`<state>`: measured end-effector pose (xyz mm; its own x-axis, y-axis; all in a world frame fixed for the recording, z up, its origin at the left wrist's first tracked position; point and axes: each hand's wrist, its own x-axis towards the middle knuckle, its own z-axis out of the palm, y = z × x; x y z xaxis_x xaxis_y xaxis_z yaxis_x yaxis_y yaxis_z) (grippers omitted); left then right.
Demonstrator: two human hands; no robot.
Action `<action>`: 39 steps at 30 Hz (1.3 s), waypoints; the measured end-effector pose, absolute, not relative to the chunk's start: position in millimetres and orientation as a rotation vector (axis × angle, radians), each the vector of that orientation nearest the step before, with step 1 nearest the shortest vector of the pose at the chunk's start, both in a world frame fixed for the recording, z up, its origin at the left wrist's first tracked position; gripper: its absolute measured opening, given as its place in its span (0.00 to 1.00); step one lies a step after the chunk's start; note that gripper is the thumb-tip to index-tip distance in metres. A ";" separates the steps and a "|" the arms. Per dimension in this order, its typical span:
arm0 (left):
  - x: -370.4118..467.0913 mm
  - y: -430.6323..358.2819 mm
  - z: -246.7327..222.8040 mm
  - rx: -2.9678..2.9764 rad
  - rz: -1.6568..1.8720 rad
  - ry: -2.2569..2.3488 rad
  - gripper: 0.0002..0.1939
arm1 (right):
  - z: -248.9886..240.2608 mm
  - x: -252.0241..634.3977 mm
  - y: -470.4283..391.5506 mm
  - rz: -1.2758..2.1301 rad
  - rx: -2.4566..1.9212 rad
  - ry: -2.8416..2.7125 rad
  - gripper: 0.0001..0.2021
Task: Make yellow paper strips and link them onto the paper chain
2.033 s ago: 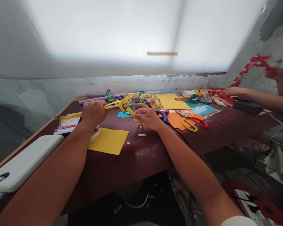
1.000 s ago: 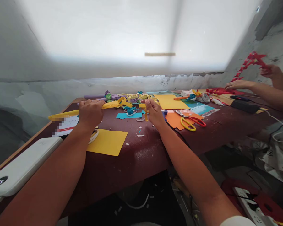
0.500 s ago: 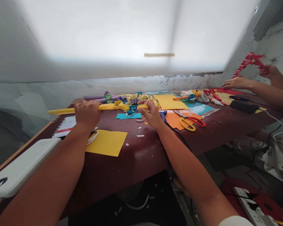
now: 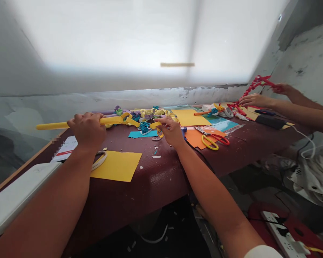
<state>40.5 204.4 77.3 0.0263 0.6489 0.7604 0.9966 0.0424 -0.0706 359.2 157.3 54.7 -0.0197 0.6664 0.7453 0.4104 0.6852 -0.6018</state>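
My left hand (image 4: 88, 129) is wrapped round a yellow paper tube (image 4: 52, 125), which sticks out to the left of the fist. From the tube's right end runs a yellow paper strip (image 4: 129, 120), looped and twisted. My right hand (image 4: 170, 130) pinches the strip's far end between thumb and fingers. Behind the strip lie curled paper pieces (image 4: 147, 114) in yellow, blue and purple. Below it are blue paper sheets (image 4: 143, 134). A yellow paper sheet (image 4: 119, 166) lies nearer me, with a white tape roll (image 4: 100, 160) on its left edge.
Scissors (image 4: 213, 140) with yellow and red handles rest on orange paper (image 4: 195, 138). A white oblong device (image 4: 21, 197) stands at the left. On the right, a co-worker's hands (image 4: 258, 100) hold a red twisted paper piece (image 4: 254, 86). A power strip (image 4: 283, 234) lies below.
The view has shifted slightly. My left hand and the tube have moved a little left, stretching the strip's span. The co-worker's red piece is lower.
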 end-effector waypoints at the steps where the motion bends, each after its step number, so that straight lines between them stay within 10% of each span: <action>1: 41.7 204.2 77.8 -1.681 -0.710 -1.677 0.18 | 53.2 359.2 158.4 0.282 -0.901 -1.649 0.14; 31: 53.3 197.5 80.4 -2.146 -0.209 -1.785 0.20 | 65.1 365.5 118.5 0.005 -1.513 -2.102 0.37; 39: 57.2 195.3 81.8 -2.175 -0.227 -1.714 0.20 | 72.3 379.8 103.9 -0.020 -1.516 -2.267 0.14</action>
<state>57.2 195.3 81.8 0.2505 0.9054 0.3429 0.9634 -0.1984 -0.1801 379.8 103.9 72.3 -0.3238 0.8821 0.3421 0.8879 0.4082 -0.2121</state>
